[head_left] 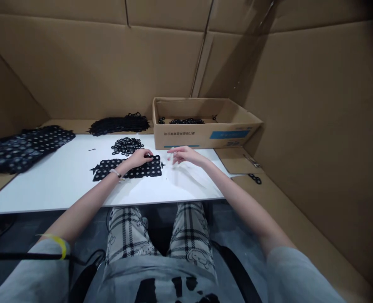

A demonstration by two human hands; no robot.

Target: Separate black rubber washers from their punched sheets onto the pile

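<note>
Pressing our left grip (pixel 138 158) onto the black perforated sheet (pixel 148 169) on the white surface (pixel 60 185), we cannot tell whether it pinches; our right grip (pixel 184 155) is spread just right of the sheet, with black rings (pixel 127 146) just beyond.

Dim even light; soft shadow on cardboard wall (pixel 237 63); edges bowed, darkened.
</note>
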